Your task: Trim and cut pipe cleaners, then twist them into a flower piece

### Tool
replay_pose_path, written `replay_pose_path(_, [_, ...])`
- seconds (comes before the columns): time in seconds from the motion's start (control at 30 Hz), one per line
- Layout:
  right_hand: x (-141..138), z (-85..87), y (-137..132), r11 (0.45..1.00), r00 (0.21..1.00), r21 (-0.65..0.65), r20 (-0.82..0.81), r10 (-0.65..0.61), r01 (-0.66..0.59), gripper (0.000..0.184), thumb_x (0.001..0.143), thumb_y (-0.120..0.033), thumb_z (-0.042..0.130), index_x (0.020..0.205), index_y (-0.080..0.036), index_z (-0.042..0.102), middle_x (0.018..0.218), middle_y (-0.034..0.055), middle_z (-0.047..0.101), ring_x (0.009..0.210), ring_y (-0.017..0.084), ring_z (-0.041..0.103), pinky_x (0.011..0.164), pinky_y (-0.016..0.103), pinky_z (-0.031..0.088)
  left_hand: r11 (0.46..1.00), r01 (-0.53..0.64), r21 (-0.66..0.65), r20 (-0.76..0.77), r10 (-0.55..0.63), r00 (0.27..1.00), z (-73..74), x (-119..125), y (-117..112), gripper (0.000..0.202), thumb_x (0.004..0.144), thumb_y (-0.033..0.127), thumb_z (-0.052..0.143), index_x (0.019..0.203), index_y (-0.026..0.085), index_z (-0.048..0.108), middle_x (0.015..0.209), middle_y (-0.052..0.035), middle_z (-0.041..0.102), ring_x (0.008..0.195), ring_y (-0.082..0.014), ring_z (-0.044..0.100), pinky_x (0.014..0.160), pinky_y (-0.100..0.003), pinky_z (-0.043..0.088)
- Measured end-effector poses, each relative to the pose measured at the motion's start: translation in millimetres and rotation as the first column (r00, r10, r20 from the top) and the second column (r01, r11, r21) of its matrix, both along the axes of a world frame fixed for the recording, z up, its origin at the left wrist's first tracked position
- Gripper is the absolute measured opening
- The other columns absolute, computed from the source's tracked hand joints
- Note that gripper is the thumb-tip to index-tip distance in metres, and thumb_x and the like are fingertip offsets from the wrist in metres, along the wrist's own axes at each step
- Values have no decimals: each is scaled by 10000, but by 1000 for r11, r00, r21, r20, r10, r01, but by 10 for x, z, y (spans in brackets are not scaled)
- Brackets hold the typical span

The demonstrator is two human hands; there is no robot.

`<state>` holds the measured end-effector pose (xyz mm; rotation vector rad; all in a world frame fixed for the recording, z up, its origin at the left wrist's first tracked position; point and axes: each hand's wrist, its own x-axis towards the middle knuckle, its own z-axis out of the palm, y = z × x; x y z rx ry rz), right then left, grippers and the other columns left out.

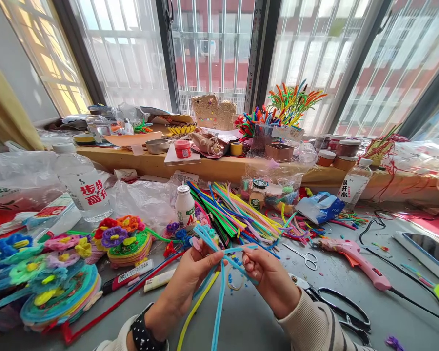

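Note:
Light blue pipe cleaners [219,302] meet in a bundle between my two hands, over the grey table. My left hand [192,273] is closed around the gathered stems, with their looped tops poking up above the thumb. With thumb and forefinger, my right hand [265,273] pinches one blue stem that runs out to the right. Several loose blue ends hang down below. A yellow pipe cleaner [195,312] lies on the table just under my left hand. Small scissors [303,257] rest beyond my right hand, and large black-handled scissors [336,307] lie beside my right sleeve.
A pile of coloured pipe cleaners [234,209] lies behind my hands. Pipe-cleaner flowers on round bases [62,292] stand at left. A pink glue gun [358,263] with its cord lies at right. Bottles [82,185], a white bottle [185,207] and a glass jar [258,195] stand farther back.

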<state>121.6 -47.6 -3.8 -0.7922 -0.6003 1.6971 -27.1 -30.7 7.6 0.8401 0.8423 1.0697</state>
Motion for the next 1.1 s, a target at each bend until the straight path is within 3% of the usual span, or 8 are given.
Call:
replay_pose_path(0.13, [109,20,56,975,954,211,299,8,-74,147,645,-281,619,671,-140,586,571,-15,554,485,59,453,439,156,341,995,51,88,-165,-36,986,-20,-11,18,228,506,199,691,609,133,499,536,27,545,527,-120,541,498,-221,423])
replay_pose_path(0.23, [184,26,87,933,807,298,590,-14,-202,165,638,-273,623,749,-150,631,663,16,602,581,102,496,499,193,369,992,87,93,-244,-62,968,-16,-16,15,235,521,233,677,619,133,489,541,22,538,537,-128,532,530,-252,422])
replay_pose_path(0.33, [196,12,77,891,695,273,716,64,-362,159,652,-274,605,711,-136,658,635,31,614,562,107,498,513,209,371,990,90,111,-312,-51,949,-6,-23,11,217,552,239,656,637,132,488,532,36,514,523,-100,499,527,-228,396])
replay_pose_path(0.43, [148,-21,42,879,665,223,735,132,-421,175,664,-283,588,672,-119,648,560,22,594,465,74,452,441,187,335,987,83,136,-353,-30,935,-13,-33,22,212,561,247,648,616,137,475,524,46,500,514,-87,477,517,-213,379])
replay_pose_path(0.53, [97,-65,22,879,684,183,703,196,-440,197,661,-305,584,641,-111,617,543,9,567,432,55,425,402,164,314,982,99,163,-379,-31,925,-16,-33,37,212,558,259,644,623,139,483,525,46,498,502,-87,464,499,-211,366])
replay_pose_path(0.77, [121,-119,63,844,714,110,597,367,-525,236,632,-342,603,616,-107,583,544,1,550,433,54,444,427,171,360,983,140,117,-423,-78,903,54,-15,26,264,528,297,644,531,157,420,476,65,409,476,-79,410,484,-213,337])
replay_pose_path(0.97, [72,-109,56,907,790,197,580,199,-373,223,578,-321,658,649,-127,574,516,-28,529,470,65,448,444,174,342,955,279,103,-487,-196,851,-28,5,14,257,568,336,610,522,151,436,488,52,410,512,-91,399,509,-220,312])
replay_pose_path(1.1, [43,-127,50,910,821,181,522,232,-373,250,571,-337,656,623,-118,548,520,-15,547,458,70,467,454,188,365,943,318,98,-494,-232,838,-76,5,42,292,617,387,556,504,148,431,471,46,401,494,-86,373,509,-224,310])
